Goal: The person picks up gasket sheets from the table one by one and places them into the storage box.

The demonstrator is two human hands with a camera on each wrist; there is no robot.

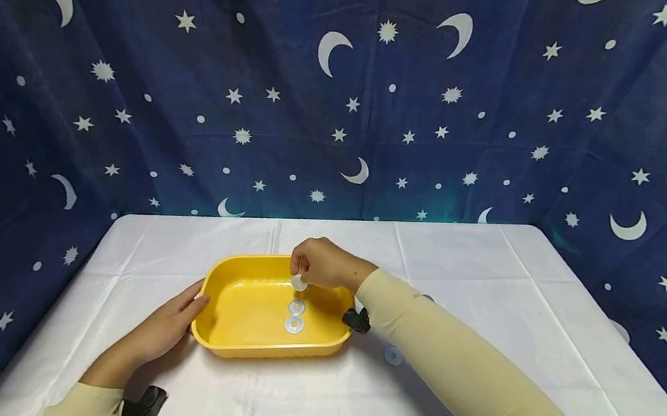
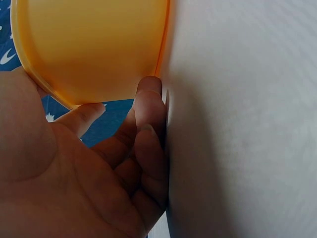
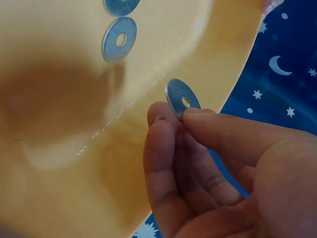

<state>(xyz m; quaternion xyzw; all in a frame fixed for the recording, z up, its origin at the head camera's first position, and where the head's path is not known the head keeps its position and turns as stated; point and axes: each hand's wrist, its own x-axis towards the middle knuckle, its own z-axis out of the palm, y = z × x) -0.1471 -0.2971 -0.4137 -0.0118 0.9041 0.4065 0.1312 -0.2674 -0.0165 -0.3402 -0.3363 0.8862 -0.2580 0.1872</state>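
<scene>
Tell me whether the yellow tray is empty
The yellow tray isn't empty: two washers lie on its floor; the right hand pinches another washer.

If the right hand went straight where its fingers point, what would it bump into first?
Likely the yellow tray, touched first by the washer in the right hand; depth is unclear.

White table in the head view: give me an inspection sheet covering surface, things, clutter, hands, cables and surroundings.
Surface: white cloth, creased.
Job's things: yellow tray, two washers lying in it; held washer over its floor; loose washer on the cloth beside the right sleeve.
Clutter: item partly behind the right sleeve, too hidden to identify.
Left hand: holds the tray's left end.
Right hand: pinches the held washer.
Cables: nothing seen.
Surroundings: dark blue backdrop with moons and stars.
</scene>
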